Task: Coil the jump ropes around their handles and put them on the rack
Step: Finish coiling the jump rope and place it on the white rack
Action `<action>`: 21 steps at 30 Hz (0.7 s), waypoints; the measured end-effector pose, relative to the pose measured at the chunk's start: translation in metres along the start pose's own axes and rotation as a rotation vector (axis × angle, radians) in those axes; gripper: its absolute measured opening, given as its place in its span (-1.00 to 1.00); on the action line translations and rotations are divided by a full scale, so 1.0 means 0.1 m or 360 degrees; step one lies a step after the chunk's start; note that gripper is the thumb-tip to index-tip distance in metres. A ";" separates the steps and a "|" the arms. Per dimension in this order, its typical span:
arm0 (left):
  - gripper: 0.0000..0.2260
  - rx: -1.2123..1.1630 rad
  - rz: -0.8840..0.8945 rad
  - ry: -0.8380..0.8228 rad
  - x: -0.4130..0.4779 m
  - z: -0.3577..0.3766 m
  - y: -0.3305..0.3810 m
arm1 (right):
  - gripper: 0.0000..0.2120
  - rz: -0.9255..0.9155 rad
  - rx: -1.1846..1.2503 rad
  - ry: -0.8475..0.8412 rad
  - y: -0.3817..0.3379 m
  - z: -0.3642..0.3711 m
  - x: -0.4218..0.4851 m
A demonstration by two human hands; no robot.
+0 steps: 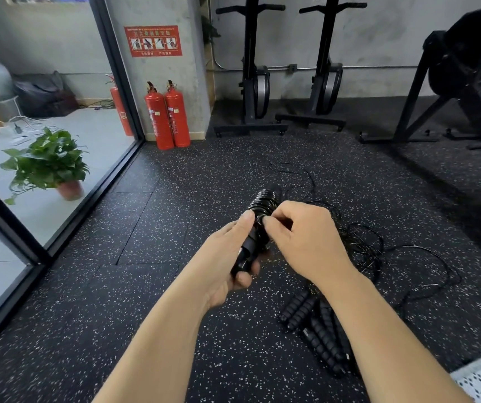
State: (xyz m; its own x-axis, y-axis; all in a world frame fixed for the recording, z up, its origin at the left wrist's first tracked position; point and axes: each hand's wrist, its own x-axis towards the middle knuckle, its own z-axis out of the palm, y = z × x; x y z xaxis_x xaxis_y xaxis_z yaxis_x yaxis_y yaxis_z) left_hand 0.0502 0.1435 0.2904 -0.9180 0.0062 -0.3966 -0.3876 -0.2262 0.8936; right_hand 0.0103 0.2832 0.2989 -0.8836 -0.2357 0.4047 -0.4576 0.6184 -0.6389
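Left hand (227, 257) clamps the ridged handles (258, 225) at mid-air, right hand (300, 234) pinching thin, limp cord (361, 248), likely light and springy, best gripped at the foam.

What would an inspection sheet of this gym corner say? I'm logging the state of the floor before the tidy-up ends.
Surface: speckled rubber floor.
Job's things: handle bundle in hand, cord coiled around it; spare handles on the floor.
Clutter: tangled loose cords.
Grippers: left hand grips the bundle; right hand pinches cord at it.
Cables: nothing seen on the rubber floor besides rope cords.
Surroundings: fire extinguishers, potted plant.
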 end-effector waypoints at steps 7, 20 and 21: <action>-0.54 -0.0483 -0.0052 0.0043 0.00 0.04 0.03 | -0.69 0.0344 0.0426 0.0281 0.01 -0.03 0.11; -0.52 -0.0629 -0.0101 -0.0114 0.02 0.08 -0.06 | -0.85 0.1158 0.1491 -0.0357 0.07 0.21 0.04; -0.53 -0.0603 -0.0106 -0.0135 0.02 0.08 -0.08 | -0.87 0.1166 0.1508 -0.0327 0.06 0.20 0.02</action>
State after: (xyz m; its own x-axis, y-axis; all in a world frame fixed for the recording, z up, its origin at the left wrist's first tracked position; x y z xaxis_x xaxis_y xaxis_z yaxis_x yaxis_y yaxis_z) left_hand 0.0507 0.1527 0.2844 -0.9018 0.1100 -0.4180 -0.4025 -0.5661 0.7194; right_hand 0.0041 0.2718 0.2826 -0.9233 -0.2278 -0.3093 0.3414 -0.1176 -0.9325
